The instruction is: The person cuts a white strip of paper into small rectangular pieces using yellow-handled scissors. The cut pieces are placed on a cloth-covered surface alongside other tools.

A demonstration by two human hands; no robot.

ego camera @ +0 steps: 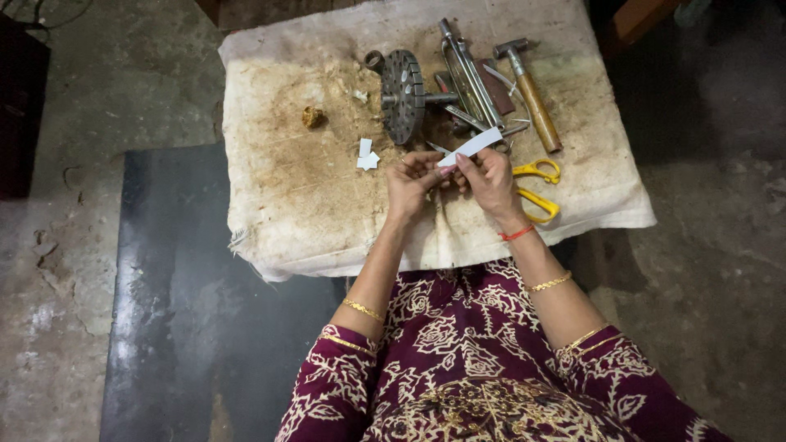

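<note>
I hold a white paper strip [471, 146] between both hands above the stained cloth [286, 205]. My left hand [412, 182] pinches its lower end with the fingertips, and my right hand [490, 178] grips it just beside, so the strip slants up and away to the right. Yellow scissors [536, 187] lie touching the cloth just right of my right hand. Beyond my hands lie a metal wheel [403, 94], a hammer [530, 92] and small paper scraps [366, 155].

Paper strip [470, 146] pinched between left hand [412, 182] and right hand [491, 182] above cloth-covered table [286, 205], scissors [539, 190] right, hammer [530, 94] behind, perforated disc [403, 95] left of it, paper scraps [367, 155] left.
</note>
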